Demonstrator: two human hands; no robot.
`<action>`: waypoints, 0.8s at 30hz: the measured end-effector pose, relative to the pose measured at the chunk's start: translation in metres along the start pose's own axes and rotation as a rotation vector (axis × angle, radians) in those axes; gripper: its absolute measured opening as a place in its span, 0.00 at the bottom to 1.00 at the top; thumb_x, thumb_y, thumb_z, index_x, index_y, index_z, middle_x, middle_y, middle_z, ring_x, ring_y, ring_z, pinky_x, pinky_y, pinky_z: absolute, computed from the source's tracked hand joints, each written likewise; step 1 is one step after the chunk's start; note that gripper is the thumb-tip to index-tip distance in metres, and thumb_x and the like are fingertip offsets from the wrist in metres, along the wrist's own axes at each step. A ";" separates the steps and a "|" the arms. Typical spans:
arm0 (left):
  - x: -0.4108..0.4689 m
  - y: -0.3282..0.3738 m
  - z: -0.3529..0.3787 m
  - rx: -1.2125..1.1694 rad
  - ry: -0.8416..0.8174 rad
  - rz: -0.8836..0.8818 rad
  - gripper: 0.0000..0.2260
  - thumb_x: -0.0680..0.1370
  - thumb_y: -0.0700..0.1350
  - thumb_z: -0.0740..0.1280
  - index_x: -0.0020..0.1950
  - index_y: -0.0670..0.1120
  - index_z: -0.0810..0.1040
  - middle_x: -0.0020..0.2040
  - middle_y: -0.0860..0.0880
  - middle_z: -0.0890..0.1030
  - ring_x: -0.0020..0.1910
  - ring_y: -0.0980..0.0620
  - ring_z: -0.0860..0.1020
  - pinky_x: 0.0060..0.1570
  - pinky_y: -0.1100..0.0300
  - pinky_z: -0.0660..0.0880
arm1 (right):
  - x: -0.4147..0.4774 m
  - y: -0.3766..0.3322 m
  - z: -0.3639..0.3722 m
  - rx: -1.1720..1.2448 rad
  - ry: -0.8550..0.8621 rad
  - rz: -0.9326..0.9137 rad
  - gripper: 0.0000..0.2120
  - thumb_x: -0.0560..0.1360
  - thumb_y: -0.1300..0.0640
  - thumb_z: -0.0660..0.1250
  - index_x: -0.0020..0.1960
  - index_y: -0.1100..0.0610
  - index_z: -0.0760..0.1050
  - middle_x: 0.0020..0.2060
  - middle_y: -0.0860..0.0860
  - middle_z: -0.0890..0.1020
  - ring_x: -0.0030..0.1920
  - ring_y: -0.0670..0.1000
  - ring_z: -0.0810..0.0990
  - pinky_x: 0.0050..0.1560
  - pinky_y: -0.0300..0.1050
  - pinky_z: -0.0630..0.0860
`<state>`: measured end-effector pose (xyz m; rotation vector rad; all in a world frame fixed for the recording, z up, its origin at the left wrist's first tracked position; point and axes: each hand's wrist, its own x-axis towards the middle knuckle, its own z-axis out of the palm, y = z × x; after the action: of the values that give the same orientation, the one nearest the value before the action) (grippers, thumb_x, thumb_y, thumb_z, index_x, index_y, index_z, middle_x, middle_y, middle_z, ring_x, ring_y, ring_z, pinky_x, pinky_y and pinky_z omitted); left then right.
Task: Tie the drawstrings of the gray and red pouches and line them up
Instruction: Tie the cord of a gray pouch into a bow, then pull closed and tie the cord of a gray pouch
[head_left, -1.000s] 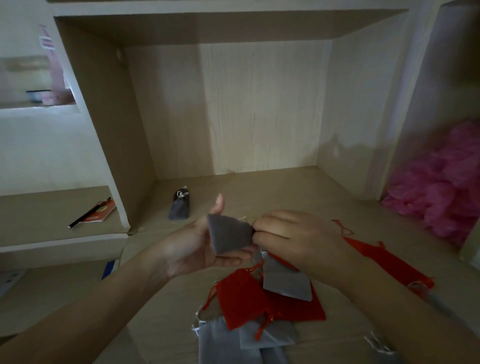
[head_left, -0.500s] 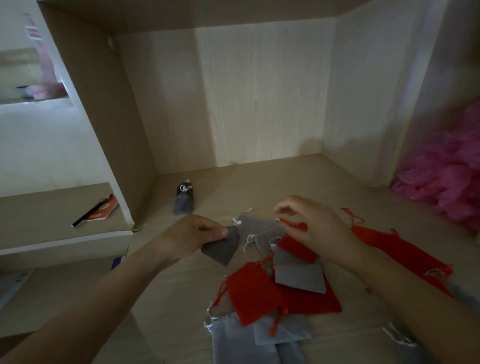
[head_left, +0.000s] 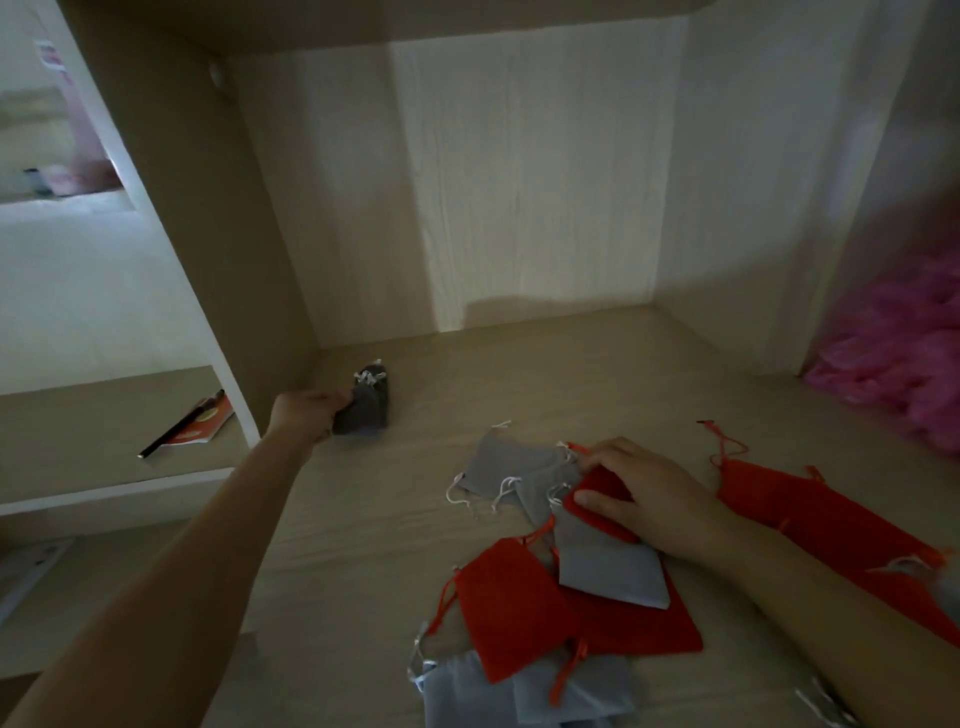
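Centre left of frame: left hand (head_left: 309, 415) grip curls round a dark gray fabric drawstring pouch (head_left: 366, 410) on the wooden worktop (head_left: 363, 545). Centre right: right hand (head_left: 654, 499) grip pinches a red fabric pouch (head_left: 597, 480) atop the pile of gray and red pouches (head_left: 519, 597).

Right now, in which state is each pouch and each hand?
Dark gray pouch: top bunched, gripped by the left hand.
Small red pouch: pinched by fingers of the right hand.
Pale gray pouches: flat, strings loose.
Front red pouch: flat, strings loose.
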<state>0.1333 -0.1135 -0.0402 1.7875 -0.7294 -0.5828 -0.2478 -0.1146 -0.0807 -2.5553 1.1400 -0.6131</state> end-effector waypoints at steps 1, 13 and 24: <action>0.004 0.000 0.002 -0.008 -0.005 -0.017 0.10 0.72 0.42 0.73 0.34 0.41 0.76 0.29 0.43 0.71 0.24 0.50 0.67 0.25 0.61 0.64 | 0.001 0.000 0.000 0.003 0.004 -0.003 0.16 0.75 0.44 0.66 0.59 0.49 0.73 0.57 0.44 0.73 0.56 0.44 0.73 0.53 0.38 0.68; 0.004 -0.016 0.013 0.173 0.057 0.024 0.12 0.73 0.42 0.73 0.53 0.37 0.82 0.54 0.39 0.82 0.54 0.41 0.79 0.54 0.54 0.73 | 0.003 0.002 -0.005 0.044 -0.042 0.081 0.19 0.73 0.41 0.67 0.60 0.47 0.73 0.58 0.46 0.71 0.57 0.43 0.71 0.58 0.39 0.68; -0.059 0.031 0.018 0.234 -0.118 0.162 0.08 0.76 0.39 0.67 0.37 0.40 0.76 0.32 0.41 0.71 0.24 0.54 0.72 0.25 0.65 0.67 | 0.004 0.001 -0.016 0.110 -0.051 0.160 0.15 0.71 0.46 0.71 0.54 0.50 0.78 0.51 0.48 0.76 0.52 0.46 0.74 0.48 0.37 0.68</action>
<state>0.0739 -0.0904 -0.0141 1.8963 -1.0494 -0.5133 -0.2540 -0.1193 -0.0667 -2.3466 1.2427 -0.5525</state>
